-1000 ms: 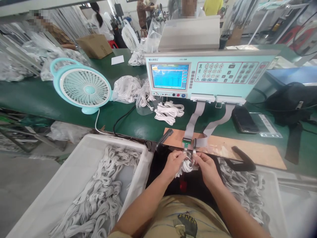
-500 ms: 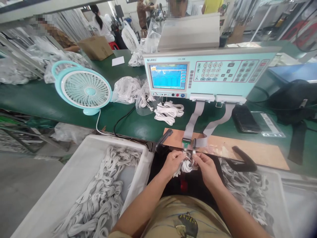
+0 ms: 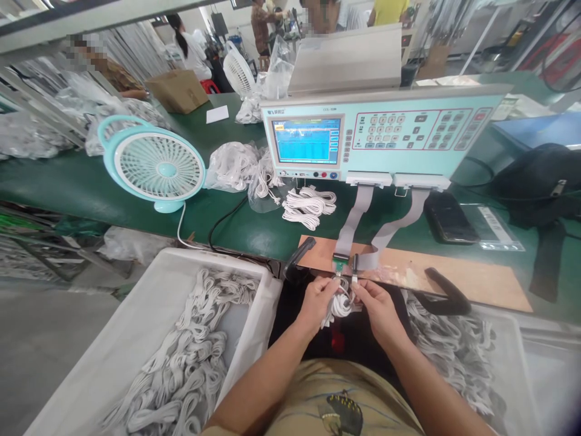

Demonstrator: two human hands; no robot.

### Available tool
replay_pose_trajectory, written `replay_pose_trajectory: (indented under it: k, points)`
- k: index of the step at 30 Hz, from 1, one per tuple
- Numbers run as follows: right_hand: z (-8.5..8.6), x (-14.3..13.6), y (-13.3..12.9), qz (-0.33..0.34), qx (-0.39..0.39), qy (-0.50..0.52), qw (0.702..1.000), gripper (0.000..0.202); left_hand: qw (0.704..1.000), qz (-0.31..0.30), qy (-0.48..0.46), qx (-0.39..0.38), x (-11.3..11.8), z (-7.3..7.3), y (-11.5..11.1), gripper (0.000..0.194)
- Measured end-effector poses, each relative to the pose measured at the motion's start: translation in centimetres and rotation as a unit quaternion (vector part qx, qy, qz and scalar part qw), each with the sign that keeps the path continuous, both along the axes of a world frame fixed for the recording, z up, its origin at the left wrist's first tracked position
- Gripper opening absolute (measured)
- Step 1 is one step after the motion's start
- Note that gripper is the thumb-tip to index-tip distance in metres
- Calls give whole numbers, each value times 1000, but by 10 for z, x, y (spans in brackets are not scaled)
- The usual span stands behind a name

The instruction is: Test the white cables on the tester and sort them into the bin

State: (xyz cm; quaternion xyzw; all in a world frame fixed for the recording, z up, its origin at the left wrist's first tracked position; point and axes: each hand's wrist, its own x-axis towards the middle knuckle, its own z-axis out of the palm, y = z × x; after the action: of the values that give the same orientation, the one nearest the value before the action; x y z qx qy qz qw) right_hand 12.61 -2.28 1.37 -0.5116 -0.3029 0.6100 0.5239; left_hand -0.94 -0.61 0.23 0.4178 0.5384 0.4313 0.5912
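A coiled white cable [image 3: 339, 306] hangs between my two hands at the table's front edge. My left hand [image 3: 318, 303] pinches one end of it, right below a small green circuit board [image 3: 340, 264]. The other end is between the fingers of my right hand [image 3: 373, 301], its plug against a dark connector [image 3: 356, 264]. Whether each plug is fully seated I cannot tell. Grey ribbon cables [image 3: 355, 221] run from both connectors up to a light blue tester [image 3: 385, 136] with a lit screen [image 3: 307, 140].
A white bin [image 3: 154, 284] of bundled cables stands at left, another bin [image 3: 512, 351] at right. On the green table are a fan [image 3: 158, 163], cable bundles [image 3: 308, 207], a phone [image 3: 450, 219] and a wooden board [image 3: 481, 284] with black clamps [image 3: 442, 293]. People work behind.
Both hands stay at the connectors with the cable. The view has shifted very slightly, and the content on the tester's screen looks a little different.
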Motion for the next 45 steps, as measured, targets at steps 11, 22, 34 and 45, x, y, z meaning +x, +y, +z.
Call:
replay_pose_trajectory:
  k: [11,22,34,45]
  points:
    - [0,1,0,6,8,27,1000,31,999,14,-26,12,4,3,-2,37]
    - [-3,1,0,16,14,-60,998,39,997,-9,-74,-38,5,-2,3,43]
    - [6,-5,4,2,-5,-14,1000,38,993,-42,-96,-45,11,16,9,39]
    - [-3,-6,0,1,19,-32,999,41,995,-38,-91,-34,13,19,7,42]
